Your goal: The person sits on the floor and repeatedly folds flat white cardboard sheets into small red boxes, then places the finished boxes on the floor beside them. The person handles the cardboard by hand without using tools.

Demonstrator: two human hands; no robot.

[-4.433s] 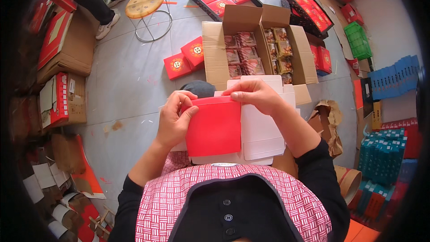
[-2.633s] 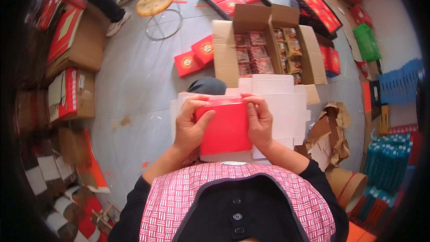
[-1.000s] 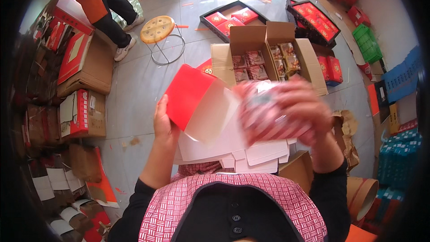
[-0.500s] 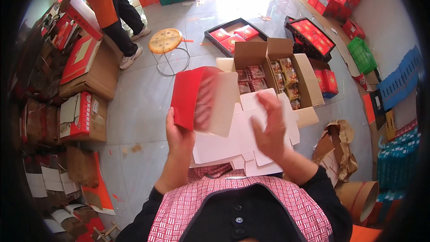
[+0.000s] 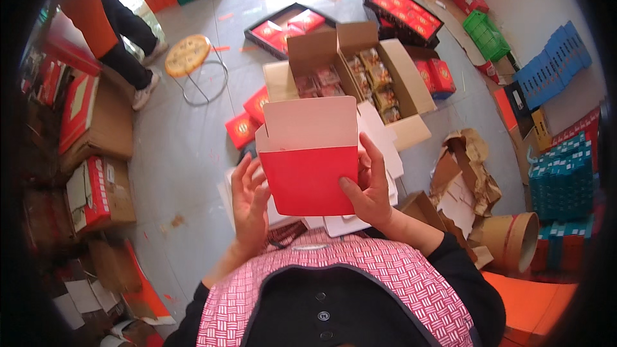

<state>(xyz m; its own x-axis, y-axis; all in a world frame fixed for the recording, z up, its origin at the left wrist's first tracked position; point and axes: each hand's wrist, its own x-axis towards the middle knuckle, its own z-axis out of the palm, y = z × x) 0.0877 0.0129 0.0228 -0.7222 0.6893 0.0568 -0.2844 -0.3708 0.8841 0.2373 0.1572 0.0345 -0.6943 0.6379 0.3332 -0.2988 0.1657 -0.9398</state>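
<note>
A red paper gift box [image 5: 310, 183] is held upright before my chest, its broad white-lined flap [image 5: 310, 122] standing up from the top edge. My right hand [image 5: 373, 189] grips the box's right side, thumb on the front face and fingers behind. Beside the left edge, my left hand [image 5: 249, 205] has its fingers spread; it seems close to the box but not wrapped round it. Flat white cardboard blanks [image 5: 385, 144] lie beneath, partly covered by box and hands. What the box holds is hidden.
Beyond stands an open brown carton [image 5: 405, 77] of small wrapped packets. Black trays with red boxes [image 5: 283, 29] [image 5: 408, 14] lie farther off. A round stool [image 5: 187, 56] is at the left, near another person's legs [image 5: 132, 45]. Crumpled brown paper [image 5: 472, 167] and a cardboard tube [image 5: 514, 238] sit right.
The red box has turned upright and come over to my right hand, which was apart from it. My left hand has loosened its hold. The whole view has shifted.
</note>
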